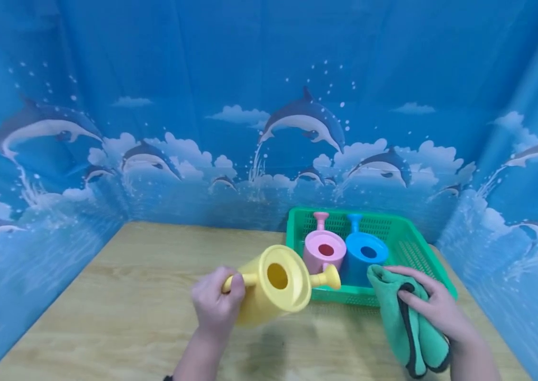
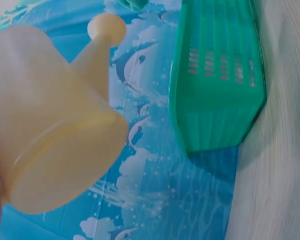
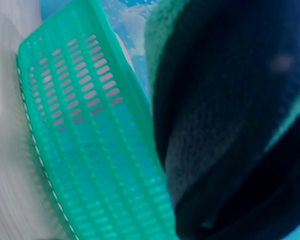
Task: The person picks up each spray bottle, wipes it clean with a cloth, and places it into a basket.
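Note:
My left hand [image 1: 218, 299] grips the handle of a yellow watering can [image 1: 254, 304], held tilted above the table with its spout toward the right. The can's base and spout fill much of the left wrist view. In my right hand [image 1: 432, 304] is a folded green cloth [image 1: 394, 317] with dark edging, pinched between thumb and fingers in front of the basket. Its dark folds cover the right side of the right wrist view. A pink watering can [image 1: 313, 259] and a blue watering can [image 1: 358, 270] stand side by side in the green basket [image 1: 421, 233].
The basket is on the right part of a light wooden table [image 1: 145, 296], near the back. Behind and along both sides hangs a blue curtain [image 1: 192, 95] printed with dolphins and clouds. The basket's right part shows bare perforated wall.

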`<state>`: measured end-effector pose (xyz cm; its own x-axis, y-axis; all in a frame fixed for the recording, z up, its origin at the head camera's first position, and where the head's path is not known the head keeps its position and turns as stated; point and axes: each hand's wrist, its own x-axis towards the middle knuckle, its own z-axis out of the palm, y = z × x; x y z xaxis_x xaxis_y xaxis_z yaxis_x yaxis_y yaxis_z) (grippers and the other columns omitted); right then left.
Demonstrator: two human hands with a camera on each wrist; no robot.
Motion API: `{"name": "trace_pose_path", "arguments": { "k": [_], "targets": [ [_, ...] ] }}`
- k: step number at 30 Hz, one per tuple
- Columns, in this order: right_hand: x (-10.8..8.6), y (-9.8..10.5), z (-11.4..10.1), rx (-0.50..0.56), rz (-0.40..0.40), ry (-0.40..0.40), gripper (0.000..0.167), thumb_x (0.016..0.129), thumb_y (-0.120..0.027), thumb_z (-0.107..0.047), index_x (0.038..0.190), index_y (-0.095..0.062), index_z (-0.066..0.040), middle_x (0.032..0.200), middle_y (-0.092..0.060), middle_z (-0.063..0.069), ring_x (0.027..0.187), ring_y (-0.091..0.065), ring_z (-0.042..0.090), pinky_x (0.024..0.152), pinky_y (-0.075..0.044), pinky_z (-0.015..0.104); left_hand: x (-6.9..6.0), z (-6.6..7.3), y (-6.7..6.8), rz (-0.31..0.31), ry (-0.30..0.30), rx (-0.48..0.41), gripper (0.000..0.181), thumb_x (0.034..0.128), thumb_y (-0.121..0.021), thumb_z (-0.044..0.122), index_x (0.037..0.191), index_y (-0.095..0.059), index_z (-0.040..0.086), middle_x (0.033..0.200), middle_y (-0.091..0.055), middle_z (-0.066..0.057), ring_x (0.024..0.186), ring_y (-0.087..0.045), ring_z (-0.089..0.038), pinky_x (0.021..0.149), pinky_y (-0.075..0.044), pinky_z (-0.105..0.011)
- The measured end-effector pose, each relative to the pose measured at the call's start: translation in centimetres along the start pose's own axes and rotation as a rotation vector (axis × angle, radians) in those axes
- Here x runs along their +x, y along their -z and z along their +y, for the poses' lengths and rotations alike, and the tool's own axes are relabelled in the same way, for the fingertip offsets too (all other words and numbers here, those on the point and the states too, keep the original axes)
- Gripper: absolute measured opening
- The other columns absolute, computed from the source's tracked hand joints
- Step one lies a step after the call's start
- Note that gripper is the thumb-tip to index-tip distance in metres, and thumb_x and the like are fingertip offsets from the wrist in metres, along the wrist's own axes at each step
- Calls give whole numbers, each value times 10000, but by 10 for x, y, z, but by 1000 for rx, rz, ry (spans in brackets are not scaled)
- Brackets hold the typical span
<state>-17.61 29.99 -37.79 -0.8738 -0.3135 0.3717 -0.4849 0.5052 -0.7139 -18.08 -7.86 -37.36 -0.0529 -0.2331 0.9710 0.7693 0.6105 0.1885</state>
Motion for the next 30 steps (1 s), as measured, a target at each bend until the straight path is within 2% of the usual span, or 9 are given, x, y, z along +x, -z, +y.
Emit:
{"name": "trace_pose_path", "arguments": {
  "k": [4,9,11,15,19,22,23,26,30],
  "targets": [
    [-5,10,4,-12,31,-5,432,957,-522,27,1378,-498,-68,1345,-480,-254,1193,-420,-159,838,-427,102,-5,7,-4,-59,69,8,514,998,-493,363,578,-554,73,470,-483,-2,370,-361,-97,368,-302,-158],
    [-11,22,2,-52,56,-117,436,993,-511,-70,1422,-463,-127,1337,-461,-259,1086,-493,-155,762,-492,169,-8,24,-10,-209,295,-112,340,966,-532,186,661,-598,52,521,-551,-32,447,-424,-23,409,-367,-133],
    [-13,26,3,-26,71,-151,440,999,-500,-77,1434,-448,-127,1311,-474,-259,1008,-565,-110,725,-526,207,-10,34,-13,-261,400,-177,260,942,-539,96,697,-601,38,551,-569,-51,501,-447,4,431,-402,-144],
    [-18,34,8,-42,113,-195,440,1002,-502,-97,1438,-443,-126,1289,-404,-339,1007,-530,-136,732,-500,154,-12,52,-22,-310,641,-289,271,980,-501,63,726,-579,13,593,-541,-83,577,-443,16,484,-436,-188],
    [-23,44,13,99,153,-271,436,1004,-505,-113,1430,-464,-199,1253,-459,-323,932,-595,-86,697,-520,171,-10,65,-36,-356,936,-398,321,1029,-433,127,790,-586,-22,676,-536,-69,647,-463,-24,598,-457,-202],
    [-24,52,15,240,220,-356,434,996,-530,-138,1410,-485,-261,1148,-545,-303,814,-662,6,651,-544,223,-10,71,-47,-416,1081,-496,361,1057,-366,189,862,-569,-36,737,-517,-37,666,-454,-47,623,-433,-188],
    [-24,55,16,240,244,-386,434,993,-541,-165,1406,-485,-283,1112,-553,-313,810,-655,-6,647,-538,213,-10,73,-51,-446,1102,-529,367,1063,-346,211,888,-557,-34,747,-500,-29,665,-441,-47,615,-416,-180],
    [-25,61,15,159,311,-484,460,980,-566,-264,1423,-456,-321,1052,-519,-341,787,-630,-40,626,-531,216,-12,76,-64,-549,1091,-649,357,1071,-303,225,945,-506,-40,761,-443,-30,661,-396,-46,603,-366,-163],
    [-29,71,14,33,373,-632,521,964,-555,-394,1456,-386,-371,1014,-441,-347,754,-589,-71,606,-525,241,-16,78,-81,-683,977,-796,290,1064,-308,180,1005,-462,-59,762,-405,-82,695,-385,-47,650,-352,-159]
  ]
}}
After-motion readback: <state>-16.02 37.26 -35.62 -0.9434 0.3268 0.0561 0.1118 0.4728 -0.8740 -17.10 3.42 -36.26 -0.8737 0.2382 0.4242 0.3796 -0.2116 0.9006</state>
